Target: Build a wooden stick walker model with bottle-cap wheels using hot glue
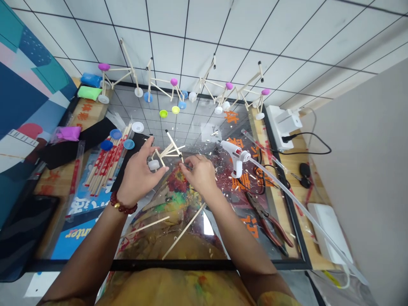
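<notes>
Over the glass-topped table (223,238), my left hand (138,172) pinches a small frame of wooden sticks (168,151) with a white bottle cap (153,164) at its lower end. From the right, my right hand (199,172) meets the same stick frame, its fingers closed on one of the frame's sticks near a dark tip. Both hands hold the piece a little above the glass. A beaded bracelet is on my left wrist.
Several finished stick-and-cap models (178,91) line the far edge. A bundle of chopsticks (106,165) and blue caps (115,134) lie at the left. A white glue gun (236,157), pliers (267,219) and a power strip (285,123) are to the right. Loose sticks (183,231) lie near me.
</notes>
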